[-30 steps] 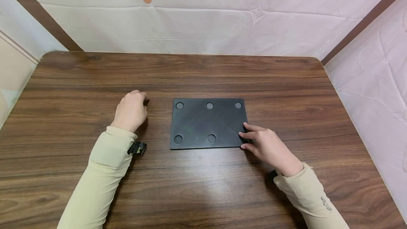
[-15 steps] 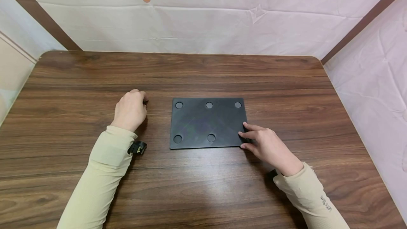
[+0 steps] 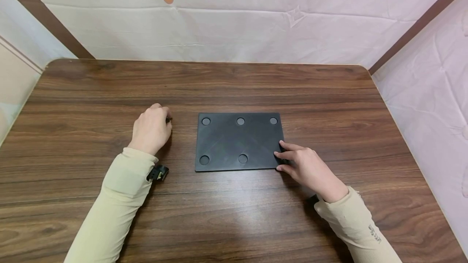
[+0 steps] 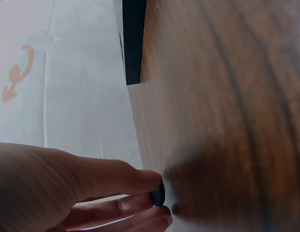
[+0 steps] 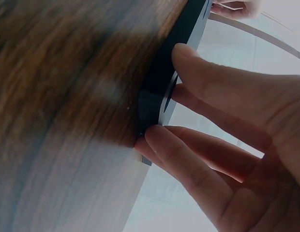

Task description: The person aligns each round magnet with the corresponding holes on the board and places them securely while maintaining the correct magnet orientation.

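A flat black rectangular board [image 3: 239,141] lies on the wooden table, with several shallow round recesses along its long sides. My right hand [image 3: 308,169] holds its near right corner: the thumb is against the near edge, the fingers against the right side. In the right wrist view the thumb [image 5: 191,60] and fingers reach around the board's thick edge [image 5: 162,72]. Left of the board, my left hand [image 3: 151,129] pinches a small black disc [image 4: 158,193] between thumb and fingers, close over the table. From the head most of the disc is hidden by the hand.
The wooden table [image 3: 234,88] has rounded far corners. Behind it hangs a pale cloth [image 3: 234,31] with orange markings, and another pale cloth [image 3: 431,76] borders the right side. A small black device [image 3: 158,172] is worn on my left wrist.
My left hand has turned and shifted very slightly to the right, with a bit of the black disc showing beside the fingers. My right hand and the board have stayed put.
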Tool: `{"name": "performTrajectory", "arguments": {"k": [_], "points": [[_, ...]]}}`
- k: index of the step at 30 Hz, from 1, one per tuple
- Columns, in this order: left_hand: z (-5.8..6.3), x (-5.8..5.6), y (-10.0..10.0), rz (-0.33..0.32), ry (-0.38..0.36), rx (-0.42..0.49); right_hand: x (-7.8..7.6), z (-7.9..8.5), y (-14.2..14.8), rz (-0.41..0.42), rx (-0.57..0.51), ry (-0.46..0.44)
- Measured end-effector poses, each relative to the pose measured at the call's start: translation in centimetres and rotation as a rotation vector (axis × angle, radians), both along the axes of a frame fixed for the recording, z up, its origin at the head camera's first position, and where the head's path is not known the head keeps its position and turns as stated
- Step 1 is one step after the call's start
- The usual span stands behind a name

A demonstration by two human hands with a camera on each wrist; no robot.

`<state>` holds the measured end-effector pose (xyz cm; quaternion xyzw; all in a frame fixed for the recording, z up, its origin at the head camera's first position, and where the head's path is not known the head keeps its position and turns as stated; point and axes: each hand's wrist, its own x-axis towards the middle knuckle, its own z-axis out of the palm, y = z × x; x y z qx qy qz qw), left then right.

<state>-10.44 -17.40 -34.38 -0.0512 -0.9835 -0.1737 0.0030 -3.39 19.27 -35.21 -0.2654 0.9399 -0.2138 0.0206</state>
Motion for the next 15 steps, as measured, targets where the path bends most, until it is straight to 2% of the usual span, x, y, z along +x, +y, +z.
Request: {"name": "performTrajectory", "arguments": {"k": [7, 15], "points": [[-0.1, 0.5, 0.5, -0.021, -0.005, -0.004, 0.0, 0.1, 0.0, 0.001, 0.002, 0.004], [0.0, 1.4, 0.9, -0.06, 0.037, 0.011, 0.0, 0.1, 0.1, -0.007, 0.006, -0.002]]}}
